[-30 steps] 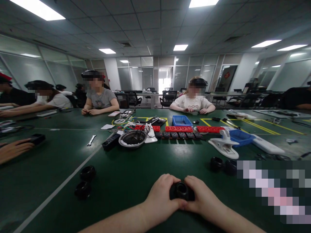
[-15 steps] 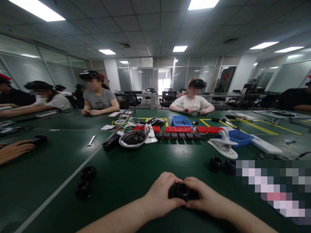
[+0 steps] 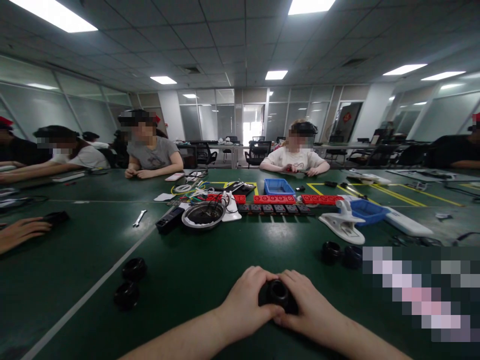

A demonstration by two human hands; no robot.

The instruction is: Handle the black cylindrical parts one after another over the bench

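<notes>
At the near middle of the table, my left hand [image 3: 245,295] and my right hand [image 3: 308,300] curve around a black, thick-walled ring-shaped part [image 3: 278,291] with a round hole. Fingertips of both hands meet at its far side, and the thumbs come together at its near side. The part's lower portion lies in shadow between the palms. Two similar black rings, one farther [image 3: 134,269] and one nearer [image 3: 126,295], sit off to the left. Another pair, a left ring [image 3: 331,252] and a right ring [image 3: 352,256], stands to the right beyond my right hand.
Across the table lie a wrench [image 3: 140,218], a round metal dish [image 3: 203,216], black and red socket strips [image 3: 275,199], a white clamp [image 3: 343,225] and blue bins [image 3: 279,187]. A co-worker's hand [image 3: 24,232] rests at the left; other people sit opposite.
Both hands have drawn closer together around the black ring, the right hand moving slightly left. The whole view has shifted a little.
</notes>
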